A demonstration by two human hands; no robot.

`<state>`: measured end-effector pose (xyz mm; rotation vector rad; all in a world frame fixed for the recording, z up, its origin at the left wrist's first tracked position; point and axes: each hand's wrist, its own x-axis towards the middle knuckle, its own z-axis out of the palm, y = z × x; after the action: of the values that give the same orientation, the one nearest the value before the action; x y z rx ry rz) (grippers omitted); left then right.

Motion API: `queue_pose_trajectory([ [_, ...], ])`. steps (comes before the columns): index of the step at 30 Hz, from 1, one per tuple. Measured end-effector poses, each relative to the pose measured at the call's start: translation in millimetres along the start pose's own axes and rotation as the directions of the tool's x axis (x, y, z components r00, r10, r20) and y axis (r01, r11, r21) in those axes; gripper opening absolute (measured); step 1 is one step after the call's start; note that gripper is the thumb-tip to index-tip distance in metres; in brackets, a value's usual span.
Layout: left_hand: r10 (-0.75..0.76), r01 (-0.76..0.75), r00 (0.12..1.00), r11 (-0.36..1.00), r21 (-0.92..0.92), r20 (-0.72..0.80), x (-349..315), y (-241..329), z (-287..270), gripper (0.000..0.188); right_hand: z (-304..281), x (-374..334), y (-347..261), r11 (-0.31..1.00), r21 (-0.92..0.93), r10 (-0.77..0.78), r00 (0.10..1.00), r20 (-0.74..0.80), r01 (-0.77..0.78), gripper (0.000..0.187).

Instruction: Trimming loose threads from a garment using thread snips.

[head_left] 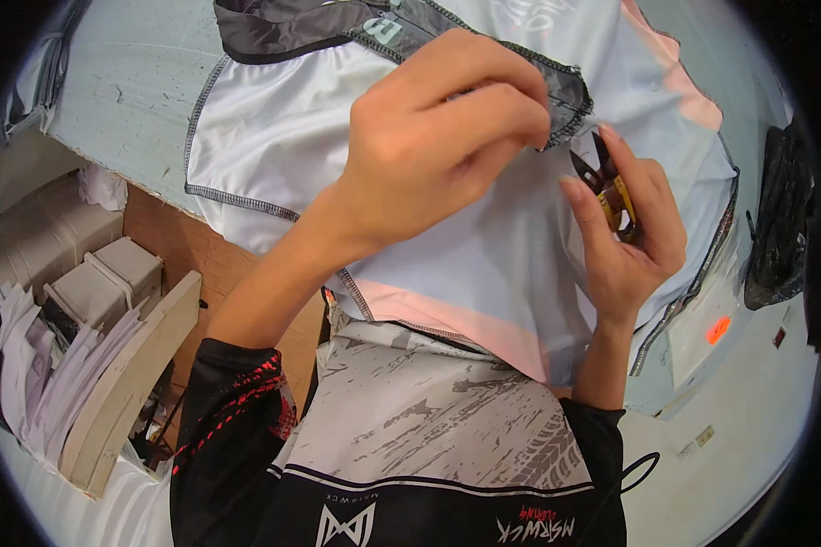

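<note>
A white, pale-blue and peach garment [456,273] with dark overlocked seams lies spread in front of me, its near edge reaching my lap. My left hand [429,146] is closed in a pinch at the end of the garment's dark grey strip [572,96]. Its fingertips are partly hidden behind the knuckles. Just to the right, my right hand [634,237] grips a pair of small thread snips [602,178] with dark blades and a yellow body. The blades stand apart and point up beside the strip's end.
The garment rests on a pale table [128,109]. A black plastic bag [780,219] lies at the right, above an orange mark [719,330]. Below left, a wooden holder [132,383] of papers [50,365] stands beside a beige box [123,269].
</note>
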<state>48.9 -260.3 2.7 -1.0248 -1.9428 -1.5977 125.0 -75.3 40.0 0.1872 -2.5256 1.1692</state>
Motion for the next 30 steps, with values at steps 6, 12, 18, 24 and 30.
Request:
queue_pose_trajectory([
  [6,0.151,-0.15,0.988,0.988,0.029,-0.04,-1.9,-6.0,4.6,0.023,13.0,-16.4,3.3,0.997,0.061,0.053,0.992,-0.118,-0.046,0.05],
  [12,0.189,-0.187,0.981,0.981,0.045,-0.043,-2.9,-9.2,6.8,0.023,20.6,-17.3,0.0,0.998,0.038,0.062,0.982,-0.18,-0.056,0.051],
  [18,0.177,-0.175,0.983,0.984,0.044,-0.04,-3.0,-9.0,6.9,0.023,16.0,-15.3,-6.1,0.998,-0.004,0.056,0.987,-0.153,-0.057,0.05],
  [24,0.189,-0.187,0.981,0.981,0.046,-0.039,-3.5,-8.5,7.2,0.023,15.2,-15.8,-10.9,0.996,-0.001,0.091,0.99,-0.108,-0.091,0.046],
  [30,0.165,-0.163,0.986,0.985,0.064,-0.028,-3.5,-4.6,7.5,0.022,15.9,-15.0,-16.1,0.993,-0.047,0.104,0.985,-0.139,-0.111,0.046],
])
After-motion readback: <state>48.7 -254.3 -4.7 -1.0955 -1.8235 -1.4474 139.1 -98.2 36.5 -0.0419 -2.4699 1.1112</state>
